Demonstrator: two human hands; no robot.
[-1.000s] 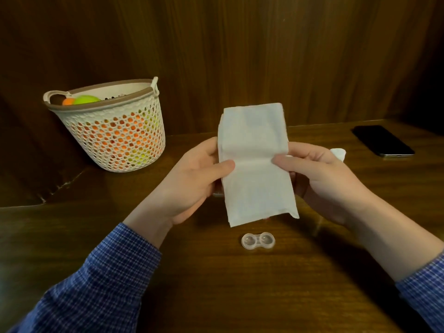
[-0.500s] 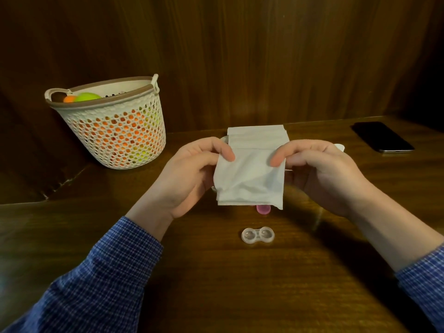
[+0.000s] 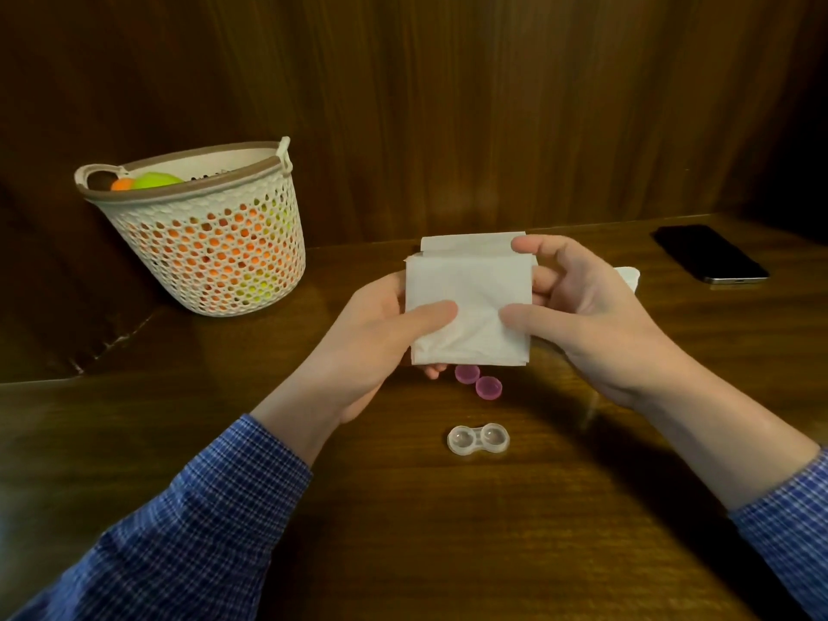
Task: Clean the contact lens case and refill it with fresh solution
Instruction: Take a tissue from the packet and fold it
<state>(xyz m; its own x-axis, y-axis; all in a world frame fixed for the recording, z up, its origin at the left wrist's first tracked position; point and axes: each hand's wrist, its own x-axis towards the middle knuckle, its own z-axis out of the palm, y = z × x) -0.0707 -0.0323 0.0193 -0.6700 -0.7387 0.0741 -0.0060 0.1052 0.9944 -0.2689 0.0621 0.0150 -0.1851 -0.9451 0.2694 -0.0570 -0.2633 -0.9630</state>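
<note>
A clear two-well contact lens case (image 3: 478,438) lies open on the wooden table (image 3: 403,531), uncapped. Its two pink caps (image 3: 478,382) rest on the table just behind it. Above the caps I hold a white tissue (image 3: 470,307) folded into a near square. My left hand (image 3: 381,338) pinches its left edge, thumb on the front. My right hand (image 3: 578,307) grips its right edge, forefinger on the top corner and thumb on the front. A white object (image 3: 629,276) peeks out behind my right hand; I cannot tell what it is.
A white perforated basket (image 3: 210,244) with orange and green balls stands at the back left against the wooden wall. A dark phone (image 3: 710,253) lies at the back right.
The tissue was a long strip held up; both hands have folded it in half to a compact square and lowered it. The pink caps are now uncovered.
</note>
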